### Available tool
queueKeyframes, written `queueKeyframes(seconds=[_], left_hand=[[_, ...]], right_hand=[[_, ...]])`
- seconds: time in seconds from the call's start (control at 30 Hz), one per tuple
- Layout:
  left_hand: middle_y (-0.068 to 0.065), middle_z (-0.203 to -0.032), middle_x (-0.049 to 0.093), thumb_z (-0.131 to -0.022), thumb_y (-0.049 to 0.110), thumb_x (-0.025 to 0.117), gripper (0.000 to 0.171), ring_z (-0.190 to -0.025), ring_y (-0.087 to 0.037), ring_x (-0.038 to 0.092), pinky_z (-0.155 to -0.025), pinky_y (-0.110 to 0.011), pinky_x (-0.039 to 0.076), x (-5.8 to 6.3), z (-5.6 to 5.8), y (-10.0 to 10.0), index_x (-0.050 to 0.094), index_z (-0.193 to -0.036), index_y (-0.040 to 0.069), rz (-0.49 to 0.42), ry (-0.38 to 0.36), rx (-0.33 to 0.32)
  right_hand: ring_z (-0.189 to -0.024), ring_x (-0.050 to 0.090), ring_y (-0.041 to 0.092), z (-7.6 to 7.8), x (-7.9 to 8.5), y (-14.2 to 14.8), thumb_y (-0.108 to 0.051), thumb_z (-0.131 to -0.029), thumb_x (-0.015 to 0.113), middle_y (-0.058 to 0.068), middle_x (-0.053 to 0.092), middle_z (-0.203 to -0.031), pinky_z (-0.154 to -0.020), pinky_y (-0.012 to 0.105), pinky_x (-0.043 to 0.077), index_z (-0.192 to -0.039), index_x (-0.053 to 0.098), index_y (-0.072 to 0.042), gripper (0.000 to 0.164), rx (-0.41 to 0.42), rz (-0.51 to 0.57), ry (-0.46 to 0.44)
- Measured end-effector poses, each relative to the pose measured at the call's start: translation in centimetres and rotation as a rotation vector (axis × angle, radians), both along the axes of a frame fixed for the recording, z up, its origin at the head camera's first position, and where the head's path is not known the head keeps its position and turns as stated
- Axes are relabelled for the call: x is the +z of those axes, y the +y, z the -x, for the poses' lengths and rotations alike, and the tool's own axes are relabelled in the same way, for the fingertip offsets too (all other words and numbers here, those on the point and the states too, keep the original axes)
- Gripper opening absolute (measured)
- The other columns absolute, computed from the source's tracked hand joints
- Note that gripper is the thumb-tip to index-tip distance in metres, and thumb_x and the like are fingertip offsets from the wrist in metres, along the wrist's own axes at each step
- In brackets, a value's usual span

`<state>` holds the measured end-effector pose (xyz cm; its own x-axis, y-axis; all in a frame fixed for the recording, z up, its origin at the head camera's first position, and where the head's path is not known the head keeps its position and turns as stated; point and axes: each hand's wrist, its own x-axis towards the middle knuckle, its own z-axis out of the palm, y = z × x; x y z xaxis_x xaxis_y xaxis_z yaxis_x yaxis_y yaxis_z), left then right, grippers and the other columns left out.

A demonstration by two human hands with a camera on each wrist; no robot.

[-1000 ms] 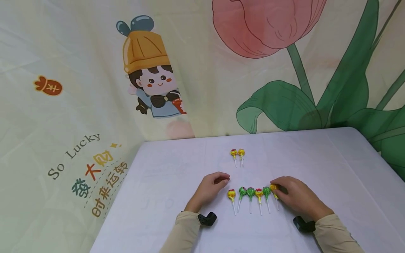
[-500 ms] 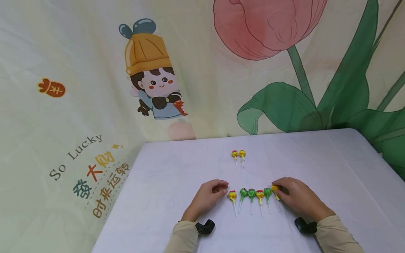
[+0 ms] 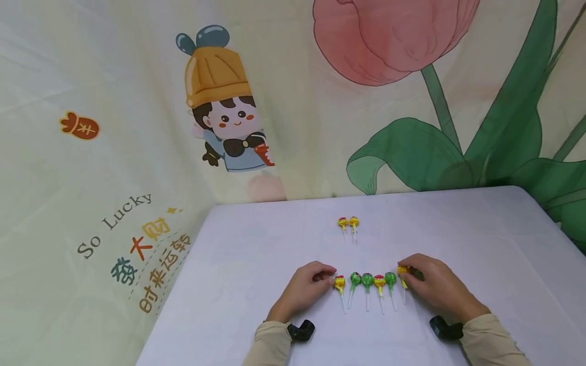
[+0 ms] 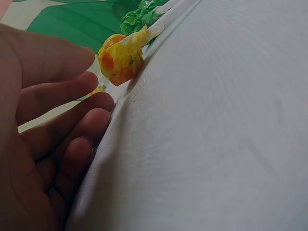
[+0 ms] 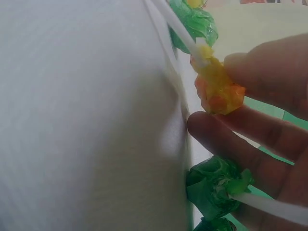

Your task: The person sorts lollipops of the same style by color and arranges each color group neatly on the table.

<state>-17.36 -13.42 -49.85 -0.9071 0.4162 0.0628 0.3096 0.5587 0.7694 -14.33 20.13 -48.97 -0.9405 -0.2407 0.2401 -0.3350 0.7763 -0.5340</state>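
Observation:
In the head view a row of wrapped lollipops lies on the white table. My left hand (image 3: pixel 308 288) is at its left end, fingers loosely bent, tips right at the head of a yellow lollipop (image 3: pixel 339 283). The left wrist view has the thumb tip beside that yellow head (image 4: pixel 120 60). At the row's right end my right hand (image 3: pixel 439 284) pinches another yellow lollipop (image 5: pixel 219 94) between thumb and finger. Beneath the right hand, hidden from the head view, a green lollipop (image 5: pixel 214 187) shows, its stick rising across the fingers; part of another green wrapper (image 5: pixel 215 224) is below it.
Between the hands lie green lollipops (image 3: pixel 367 280) and one yellow lollipop (image 3: pixel 379 282), sticks toward the person. Two more yellow lollipops (image 3: pixel 354 222) lie farther back. A printed cloth (image 3: pixel 311 127) hangs behind the table (image 3: pixel 256 244). Black wrist cameras (image 3: pixel 302 330) sit on both wrists.
My left hand has come down and right, its fingertips now at the leftmost yellow lollipop. The right hand stays on its yellow lollipop. The head view has shifted slightly.

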Motion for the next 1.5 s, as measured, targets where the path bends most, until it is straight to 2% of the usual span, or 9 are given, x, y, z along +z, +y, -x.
queueKeyframes(seconds=[0.2,0.6,1.03,1.3,1.5], left_hand=[[0.016,-0.11,0.065,-0.096,0.026,0.067,0.024,-0.097,-0.003,0.06,-0.087,-0.028,0.05,-0.11,0.0,-0.09,0.072,-0.119,0.022,0.02,0.024,-0.027],[0.015,-0.108,0.065,-0.093,0.026,0.072,0.024,-0.097,-0.004,0.059,-0.087,-0.028,0.049,-0.26,-0.11,-0.05,0.073,-0.117,0.023,0.009,0.073,-0.042],[0.02,-0.109,0.064,-0.092,0.028,0.074,0.025,-0.101,-0.003,0.057,-0.09,-0.03,0.048,-0.24,-0.17,-0.26,0.073,-0.117,0.03,0.047,0.086,-0.073],[0.02,-0.11,0.065,-0.091,0.027,0.075,0.027,-0.104,-0.004,0.057,-0.093,-0.032,0.047,-0.11,-0.15,-0.47,0.073,-0.118,0.028,0.064,0.089,-0.088],[0.021,-0.11,0.065,-0.091,0.029,0.075,0.026,-0.104,-0.004,0.057,-0.092,-0.031,0.047,-0.22,-0.31,-0.18,0.073,-0.117,0.027,0.054,0.088,-0.073]], right_hand=[[-0.095,0.063,0.015,-0.18,0.03,-0.15,-0.014,-0.088,0.079,-0.002,0.068,-0.11,-0.084,0.043,0.055,-0.113,0.073,-0.01,0.026,-0.022,0.005,0.056],[-0.091,0.062,0.013,-0.14,0.17,-0.33,-0.01,-0.086,0.079,-0.001,0.068,-0.108,-0.081,0.04,0.056,-0.112,0.074,-0.009,0.027,-0.017,0.029,0.106],[-0.091,0.062,0.012,-0.09,0.15,-0.46,-0.01,-0.086,0.079,-0.002,0.068,-0.108,-0.08,0.04,0.056,-0.114,0.073,-0.008,0.029,-0.016,0.062,0.097],[-0.09,0.062,0.013,-0.17,0.05,-0.74,-0.01,-0.086,0.08,-0.001,0.067,-0.109,-0.08,0.04,0.056,-0.115,0.073,-0.008,0.03,-0.036,0.066,0.096],[-0.09,0.062,0.014,-0.25,-0.01,-0.72,-0.01,-0.086,0.08,-0.001,0.068,-0.108,-0.079,0.039,0.057,-0.114,0.073,-0.007,0.03,-0.043,0.073,0.098]])
